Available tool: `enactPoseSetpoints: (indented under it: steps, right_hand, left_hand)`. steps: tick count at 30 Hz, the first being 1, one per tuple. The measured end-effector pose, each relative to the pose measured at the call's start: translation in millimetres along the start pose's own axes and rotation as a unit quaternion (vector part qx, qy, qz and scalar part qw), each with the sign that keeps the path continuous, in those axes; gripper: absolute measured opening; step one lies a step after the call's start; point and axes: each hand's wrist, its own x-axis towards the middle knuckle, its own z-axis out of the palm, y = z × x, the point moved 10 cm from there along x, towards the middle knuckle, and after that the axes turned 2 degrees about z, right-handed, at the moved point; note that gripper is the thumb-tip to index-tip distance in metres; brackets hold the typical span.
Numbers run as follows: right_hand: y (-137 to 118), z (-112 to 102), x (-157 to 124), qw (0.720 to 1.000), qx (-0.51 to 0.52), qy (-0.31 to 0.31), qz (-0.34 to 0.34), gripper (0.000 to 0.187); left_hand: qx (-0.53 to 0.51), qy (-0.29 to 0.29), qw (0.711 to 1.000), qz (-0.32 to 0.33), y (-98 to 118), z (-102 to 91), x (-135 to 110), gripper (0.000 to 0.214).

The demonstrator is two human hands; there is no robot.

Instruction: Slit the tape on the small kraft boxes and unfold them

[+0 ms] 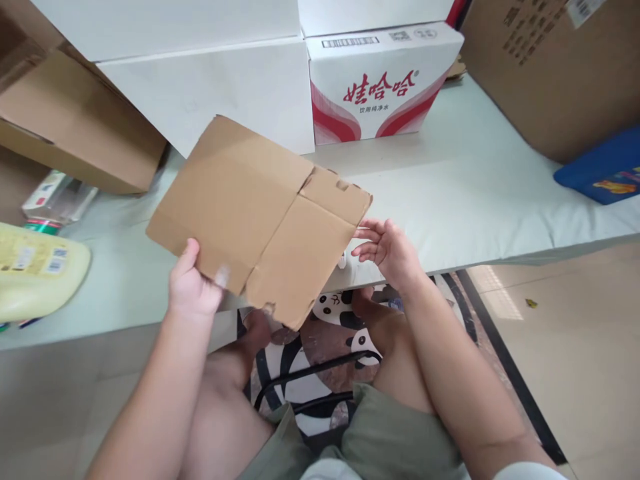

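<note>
A flattened brown cardboard box (235, 200), creased across and with small slots along its edges, is held tilted above the front of the table. My left hand (195, 283) grips its lower left edge, thumb on top and the other fingers mostly underneath. At the box's right corner, my right hand (385, 250) has its fingers apart and slightly bent. Its fingertips are close to the cardboard edge; whether they touch it I cannot tell. A small white object (342, 260) partly shows between the cardboard and my right hand.
White cartons (210, 87) and a red-and-white carton (383, 87) stand at the back of the covered table (480, 193). Brown boxes (85, 120) and a yellow bottle (40, 273) are at left. A large brown box (560, 73) and a blue package (605, 167) are at right.
</note>
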Motion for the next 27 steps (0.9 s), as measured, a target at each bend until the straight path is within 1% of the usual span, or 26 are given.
enactPoseSetpoints:
  steps: [2,4,6,8,9,11,12,14,16,17,18,20,22,24,25,26,27]
  right_hand:
    - [5,10,-1,0.999,-0.040,-0.001,-0.009,0.051]
    - [8,16,-3,0.998,-0.047,0.027,-0.027,0.054]
    - [15,21,-4,0.998,-0.012,0.054,-0.011,0.056]
    - [25,24,-6,0.997,0.012,0.069,0.020,0.050]
    - [27,23,-8,0.996,0.014,0.079,0.029,0.047]
    - [25,15,-13,0.994,0.006,0.105,0.026,0.041]
    - [20,7,-17,0.992,0.002,0.125,0.015,0.041]
    - [5,-19,-29,0.985,0.001,0.175,-0.013,0.042]
    - [-17,-54,-47,0.971,-0.003,0.233,-0.048,0.043]
    - [-29,-74,-58,0.962,-0.007,0.264,-0.068,0.043]
    - [-42,-95,-72,0.950,-0.013,0.300,-0.090,0.043]
    - [-68,-135,-103,0.920,-0.028,0.367,-0.135,0.042]
    - [-91,-167,-132,0.891,-0.048,0.417,-0.177,0.039]
    - [-114,-190,-149,0.868,-0.074,0.442,-0.214,0.037]
    - [-126,-198,-150,0.861,-0.089,0.444,-0.231,0.037]
    - [-139,-204,-146,0.859,-0.103,0.438,-0.246,0.038]
    - [-153,-208,-134,0.863,-0.117,0.420,-0.256,0.039]
  left_hand:
    - [-0.002,0.003,0.997,-0.077,-26,9.0,-2,0.023]
    - [-0.014,-0.009,0.993,-0.113,-44,12.3,-4,0.021]
    - [-0.028,-0.020,0.991,-0.128,-54,8.9,-4,0.020]
    - [-0.041,-0.048,0.988,-0.142,-61,7.9,-2,0.020]
    - [-0.043,-0.066,0.986,-0.146,-63,8.7,-1,0.021]
    - [-0.026,-0.110,0.983,-0.142,-65,12.9,0,0.025]
    - [0.001,-0.135,0.982,-0.131,-65,16.1,-1,0.026]
    - [0.103,-0.193,0.972,-0.083,-63,24.1,-3,0.027]
    - [0.205,-0.240,0.949,-0.029,-62,32.0,-9,0.029]
    - [0.236,-0.257,0.937,-0.011,-62,35.3,-12,0.029]
    - [0.253,-0.269,0.929,0.001,-62,37.9,-14,0.028]
    - [0.255,-0.282,0.925,0.006,-63,41.2,-17,0.027]
    - [0.256,-0.288,0.923,0.010,-63,43.8,-18,0.031]
    - [0.256,-0.282,0.924,0.009,-62,45.3,-16,0.035]
    - [0.255,-0.279,0.926,0.008,-63,45.9,-15,0.036]
    - [0.254,-0.275,0.927,0.006,-63,46.6,-14,0.037]
    - [0.254,-0.272,0.928,0.004,-64,47.3,-13,0.037]
